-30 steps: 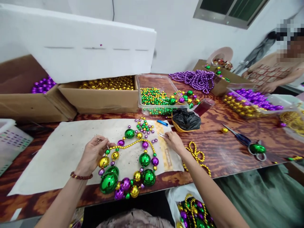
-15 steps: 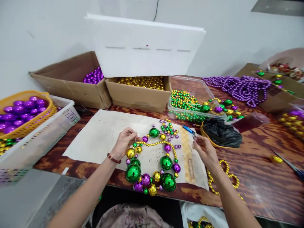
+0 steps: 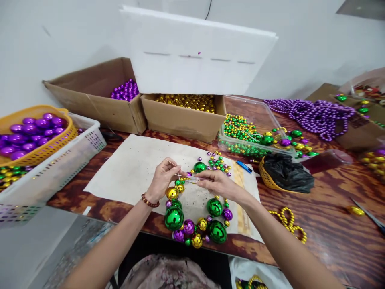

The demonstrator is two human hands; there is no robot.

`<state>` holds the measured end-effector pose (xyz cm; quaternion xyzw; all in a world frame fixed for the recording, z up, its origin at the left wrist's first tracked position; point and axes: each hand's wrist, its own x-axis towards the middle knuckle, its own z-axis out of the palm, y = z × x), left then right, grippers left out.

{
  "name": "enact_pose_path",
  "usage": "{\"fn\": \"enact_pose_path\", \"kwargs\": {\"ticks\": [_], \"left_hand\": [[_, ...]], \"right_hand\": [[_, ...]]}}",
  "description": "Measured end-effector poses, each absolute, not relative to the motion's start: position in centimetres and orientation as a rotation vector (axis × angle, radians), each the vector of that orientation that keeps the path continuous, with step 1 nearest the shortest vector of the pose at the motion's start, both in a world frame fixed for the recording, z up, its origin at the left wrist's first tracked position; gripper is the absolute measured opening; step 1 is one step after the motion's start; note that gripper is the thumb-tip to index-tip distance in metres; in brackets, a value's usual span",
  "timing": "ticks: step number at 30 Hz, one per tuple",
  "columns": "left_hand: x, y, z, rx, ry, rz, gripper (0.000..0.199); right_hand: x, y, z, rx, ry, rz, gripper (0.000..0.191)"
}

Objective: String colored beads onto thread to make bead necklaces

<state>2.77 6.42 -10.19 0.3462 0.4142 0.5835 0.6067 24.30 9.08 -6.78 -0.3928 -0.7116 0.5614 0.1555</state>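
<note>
Right hand (image 3: pixel 219 184) has come left, closed around metal tool (image 3: pixel 191 179); left hand (image 3: pixel 164 177) pinches string (image 3: pixel 179 175), which I think is best kept tight.

- Necklace (image 3: pixel 174 218): glossy, smooth, mirror-like beads
- Tool (image 3: pixel 191 179): bright metal
- Mat (image 3: pixel 120 170): matt, cloth-like
- Table (image 3: pixel 331 228): wood-grained, faintly shiny
- Box (image 3: pixel 182 124) at 12 o'clock from the necklace: matt cardboard
- Board (image 3: pixel 201 36) above: matt, foam-like
- Bag (image 3: pixel 288 172) at 2 o'clock: crinkled plastic sheen
- Basket (image 3: pixel 61 141) at 10 o'clock: perforated plastic
</note>
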Motion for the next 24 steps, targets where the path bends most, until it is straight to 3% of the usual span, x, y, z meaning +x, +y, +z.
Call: {"fn": "enact_pose_path", "kwargs": {"ticks": [24], "left_hand": [[3.1,6.3,-10.3,0.902,1.018,1.351,0.034]], "right_hand": [[22.3,10.1,-5.7,-1.159,-2.115,1.742,0.038]]}}
